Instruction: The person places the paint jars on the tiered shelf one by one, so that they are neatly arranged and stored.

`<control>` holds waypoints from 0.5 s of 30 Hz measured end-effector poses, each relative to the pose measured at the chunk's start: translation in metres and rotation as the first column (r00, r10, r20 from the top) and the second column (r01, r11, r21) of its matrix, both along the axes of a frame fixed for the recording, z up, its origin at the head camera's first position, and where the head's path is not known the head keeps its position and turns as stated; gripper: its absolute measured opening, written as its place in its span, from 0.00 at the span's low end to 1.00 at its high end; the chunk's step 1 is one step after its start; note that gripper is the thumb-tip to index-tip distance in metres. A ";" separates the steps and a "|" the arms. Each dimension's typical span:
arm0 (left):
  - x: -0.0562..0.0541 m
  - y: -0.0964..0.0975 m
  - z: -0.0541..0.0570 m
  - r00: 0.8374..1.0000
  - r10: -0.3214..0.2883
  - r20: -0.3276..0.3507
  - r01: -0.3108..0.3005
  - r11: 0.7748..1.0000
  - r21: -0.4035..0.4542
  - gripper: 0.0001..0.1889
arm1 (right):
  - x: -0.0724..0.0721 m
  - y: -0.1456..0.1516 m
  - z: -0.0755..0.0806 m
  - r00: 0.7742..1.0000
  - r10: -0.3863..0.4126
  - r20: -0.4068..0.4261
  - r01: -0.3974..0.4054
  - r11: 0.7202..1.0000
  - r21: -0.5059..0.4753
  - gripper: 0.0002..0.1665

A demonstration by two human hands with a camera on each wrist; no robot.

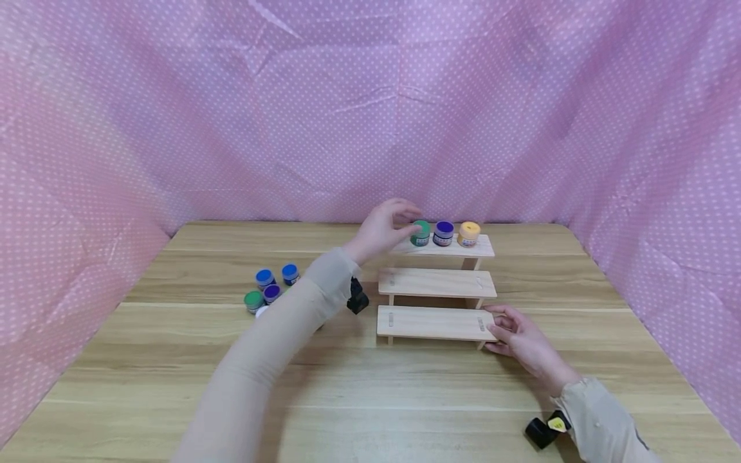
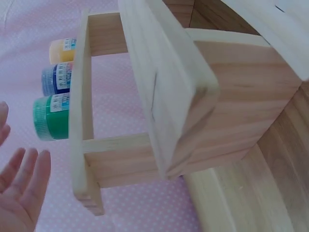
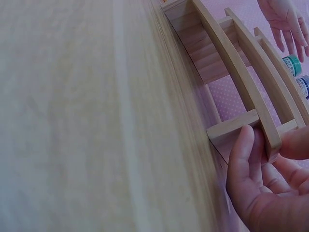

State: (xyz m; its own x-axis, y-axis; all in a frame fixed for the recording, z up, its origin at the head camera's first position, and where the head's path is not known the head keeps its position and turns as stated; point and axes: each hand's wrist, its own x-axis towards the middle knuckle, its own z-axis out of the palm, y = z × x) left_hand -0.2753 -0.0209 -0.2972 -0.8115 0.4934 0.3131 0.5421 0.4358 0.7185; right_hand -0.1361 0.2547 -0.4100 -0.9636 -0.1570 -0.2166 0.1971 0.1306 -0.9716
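A three-tier wooden display stand [image 1: 437, 283] has three small paint jars along its top tier: a green jar [image 1: 421, 236], a purple jar [image 1: 444, 235] and a yellow jar [image 1: 468, 236]. Beside the green jar is my left hand [image 1: 382, 230]; the left wrist view shows its fingers [image 2: 34, 186] fairly straight, with a gap between them and the jar. My right hand [image 1: 529, 347] grips the right end of the lowest tier. In the right wrist view its thumb lies over the board, while fingers [image 3: 241, 154] curl underneath.
Left of the stand, several more paint jars with blue lids [image 1: 290, 272], purple and green lids [image 1: 253, 300] stand in a group, partly hidden by my left sleeve [image 1: 278, 347]. A pink dotted curtain [image 1: 370, 116] hangs behind the wooden table [image 1: 145, 386].
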 end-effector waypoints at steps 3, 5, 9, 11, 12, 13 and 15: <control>0.002 -0.004 0.004 1.000 0.013 -0.016 -0.013 1.000 0.007 0.16 | 0.000 0.000 0.001 1.000 0.002 0.006 -0.002 1.000 0.011 0.20; 0.004 -0.007 0.006 1.000 0.024 -0.019 -0.024 1.000 0.008 0.17 | 0.000 0.000 0.001 1.000 0.000 0.012 0.000 1.000 0.020 0.21; 0.008 -0.015 0.008 0.999 0.036 -0.019 -0.035 0.999 0.022 0.18 | 0.000 0.000 0.002 1.000 0.002 0.011 -0.002 1.000 0.025 0.22; 0.011 -0.019 0.009 0.999 0.040 -0.024 -0.039 0.999 0.028 0.17 | 0.000 0.000 0.002 1.000 0.004 0.010 -0.004 1.000 0.023 0.22; 0.012 -0.021 0.009 0.999 0.042 -0.033 -0.041 0.999 0.028 0.17 | 0.000 0.000 0.002 1.000 0.003 0.010 -0.004 1.000 0.019 0.22; 0.014 -0.023 0.009 0.998 0.043 -0.042 -0.042 0.999 0.028 0.17 | 0.000 0.001 0.002 1.000 0.004 0.010 -0.004 1.000 0.016 0.21; 0.018 -0.028 0.010 0.997 0.049 -0.063 -0.047 0.999 0.025 0.16 | 0.001 0.001 0.002 1.000 0.003 0.011 -0.003 1.000 0.009 0.20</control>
